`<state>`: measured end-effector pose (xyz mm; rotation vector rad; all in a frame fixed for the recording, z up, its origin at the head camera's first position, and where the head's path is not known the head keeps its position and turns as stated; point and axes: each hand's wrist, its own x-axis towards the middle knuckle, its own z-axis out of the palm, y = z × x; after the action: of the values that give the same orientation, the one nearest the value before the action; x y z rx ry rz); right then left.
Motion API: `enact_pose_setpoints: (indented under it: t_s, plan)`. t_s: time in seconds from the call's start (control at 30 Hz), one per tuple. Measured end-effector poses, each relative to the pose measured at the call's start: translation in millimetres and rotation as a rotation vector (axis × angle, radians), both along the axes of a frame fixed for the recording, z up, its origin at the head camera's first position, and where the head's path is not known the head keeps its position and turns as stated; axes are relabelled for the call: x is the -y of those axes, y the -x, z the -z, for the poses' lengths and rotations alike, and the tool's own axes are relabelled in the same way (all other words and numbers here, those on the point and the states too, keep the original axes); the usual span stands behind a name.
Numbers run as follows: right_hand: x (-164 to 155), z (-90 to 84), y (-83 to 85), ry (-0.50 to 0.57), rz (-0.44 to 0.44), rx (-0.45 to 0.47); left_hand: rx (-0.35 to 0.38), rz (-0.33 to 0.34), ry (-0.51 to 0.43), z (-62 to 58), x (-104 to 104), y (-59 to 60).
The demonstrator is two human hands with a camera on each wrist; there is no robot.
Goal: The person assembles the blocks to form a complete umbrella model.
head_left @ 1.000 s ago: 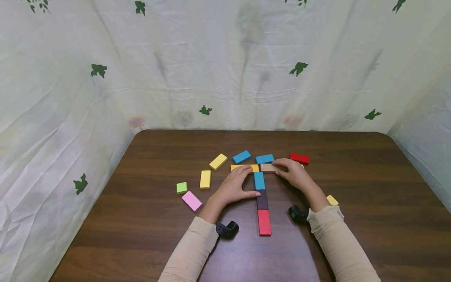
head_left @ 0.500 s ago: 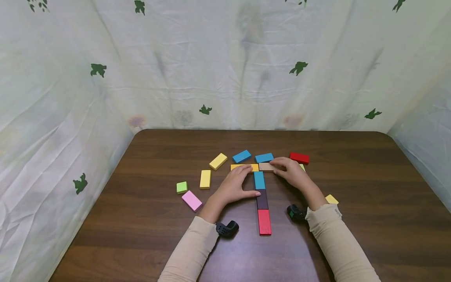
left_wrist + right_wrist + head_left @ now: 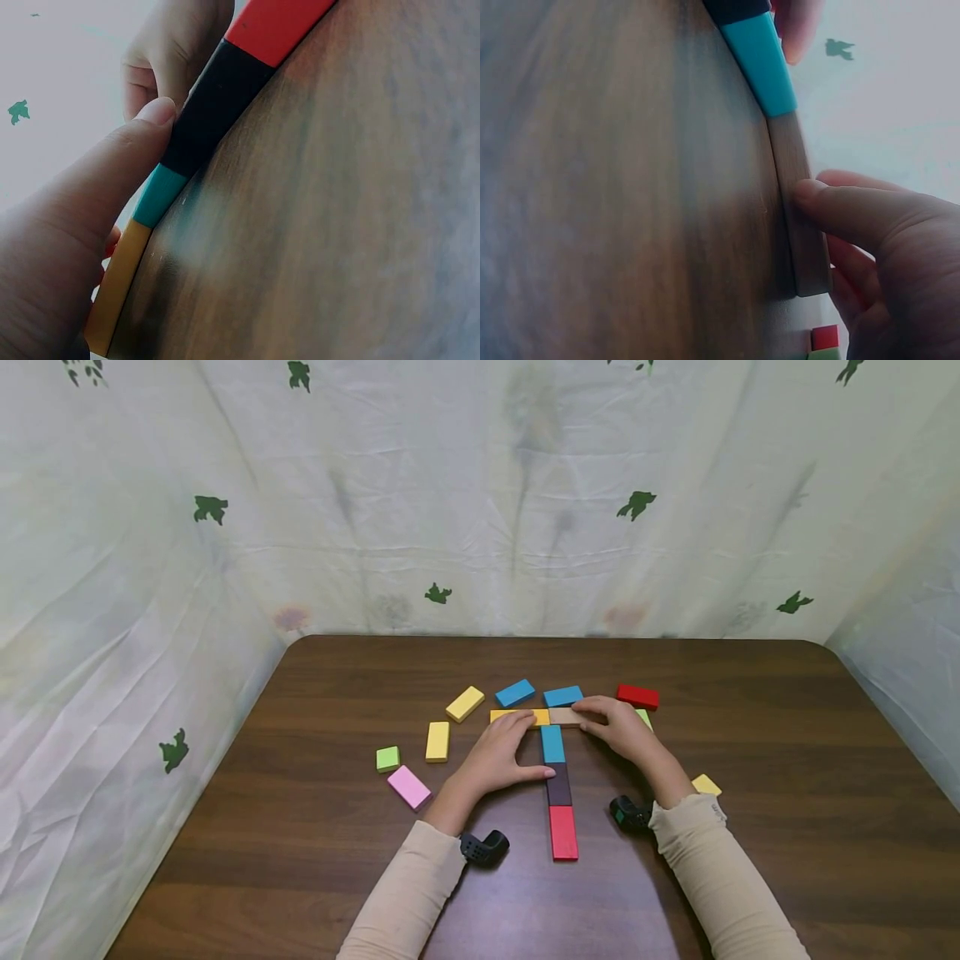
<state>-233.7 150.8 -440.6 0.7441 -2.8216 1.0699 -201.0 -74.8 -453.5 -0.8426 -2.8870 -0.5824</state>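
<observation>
Pinches the tan block (image 3: 562, 718) between thumb and fingers of the right hand (image 3: 628, 727), touching the orange block (image 3: 543, 718) at its 3 o'clock end. Rests the left hand (image 3: 495, 757) with fingers extended over the orange block, thumb touching the dark block (image 3: 558, 787). Has the blue block (image 3: 552, 744) at the latter's 12 o'clock, the red block (image 3: 563, 833) at 6.

Hands (image 3: 497, 760) partly hide orange block (image 3: 501, 716), tan block (image 3: 564, 717); sleeves (image 3: 408, 893) cut off below.
</observation>
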Motion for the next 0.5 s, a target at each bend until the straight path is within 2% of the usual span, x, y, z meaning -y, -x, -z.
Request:
enact_pose_setpoints:
  t_s: [0.5]
  plan:
    - [0.0, -0.4, 0.1, -0.002, -0.004, 0.014, -0.017, -0.004, 0.01, 0.1, -0.3, 0.0]
